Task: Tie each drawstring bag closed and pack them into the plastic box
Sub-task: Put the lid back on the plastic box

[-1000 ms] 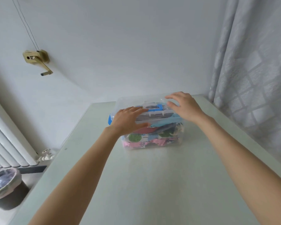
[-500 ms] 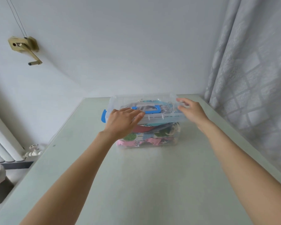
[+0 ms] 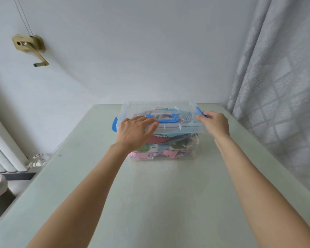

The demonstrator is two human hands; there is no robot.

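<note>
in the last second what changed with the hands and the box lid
The right hand slid off the lid to the box's right end and now grips the blue latch there. The left hand stayed pressing the lid's near left edge. The plastic box and the bags inside stayed put.

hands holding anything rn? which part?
Right hand pinches the blue side latch at the right end of the plastic box. Left hand rests flat on the lid near the blue handle, gripping nothing.

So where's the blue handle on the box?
In the head view the blue handle lies flat on the clear lid, mid-table, between the left hand and right hand.
</note>
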